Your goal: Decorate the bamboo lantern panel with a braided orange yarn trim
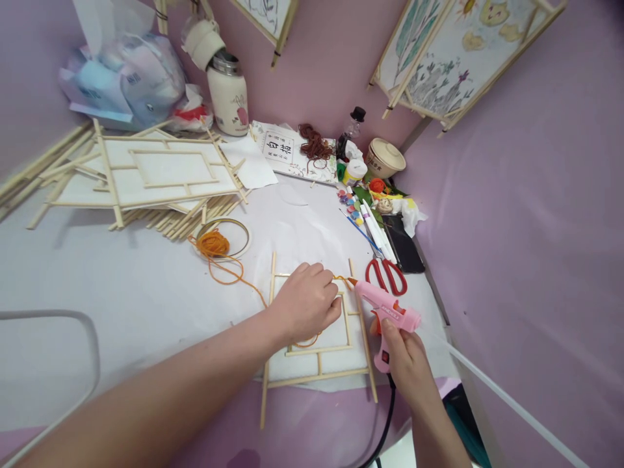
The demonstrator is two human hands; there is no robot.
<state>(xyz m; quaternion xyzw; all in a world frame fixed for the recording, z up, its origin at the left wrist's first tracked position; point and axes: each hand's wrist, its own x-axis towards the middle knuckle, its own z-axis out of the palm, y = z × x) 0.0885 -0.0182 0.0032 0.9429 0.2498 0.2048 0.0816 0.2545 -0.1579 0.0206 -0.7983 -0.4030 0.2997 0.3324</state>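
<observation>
Pinching one orange cord (229, 273): left hand (305, 302); right hand (402, 354) fingers wrapped round one glue gun (385, 309); one frame (316, 338).

Red-handled scissors (387, 274) lie on the white surface (121, 279), just beside a black flat slab (404, 247); white pens (377, 231) and coloured paint pots (350, 203) sit near them; a stack of bamboo frames (146, 175) lies at the far left; a cream flask (228, 91) stands against the pink wall (326, 65), near a printed booklet (279, 148), a brown cord bundle (314, 144) and a lidded bowl (385, 157); painted panels (453, 58) lean above.
</observation>
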